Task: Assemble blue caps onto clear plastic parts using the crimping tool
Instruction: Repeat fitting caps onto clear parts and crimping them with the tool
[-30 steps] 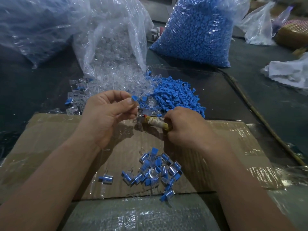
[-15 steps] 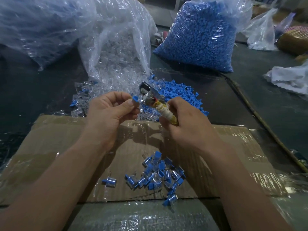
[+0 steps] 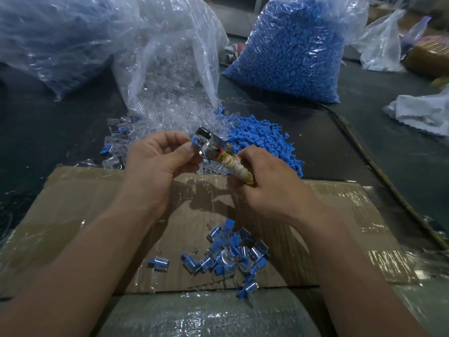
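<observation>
Though open, bag of clear parts (image 3: 170,69)

A dark desk (image 3: 48,142) stretched under dim, even light — a taped cardboard sheet (image 3: 73,203) lay at six o'clock, a crumpled white cloth (image 3: 422,110) at two o'clock.

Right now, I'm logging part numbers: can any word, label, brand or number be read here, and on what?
No text can be read. The bag of blue caps, the bag of clear parts, the cardboard and the crimping tool show no print; the brown package at far right is too blurred to tell.
</observation>
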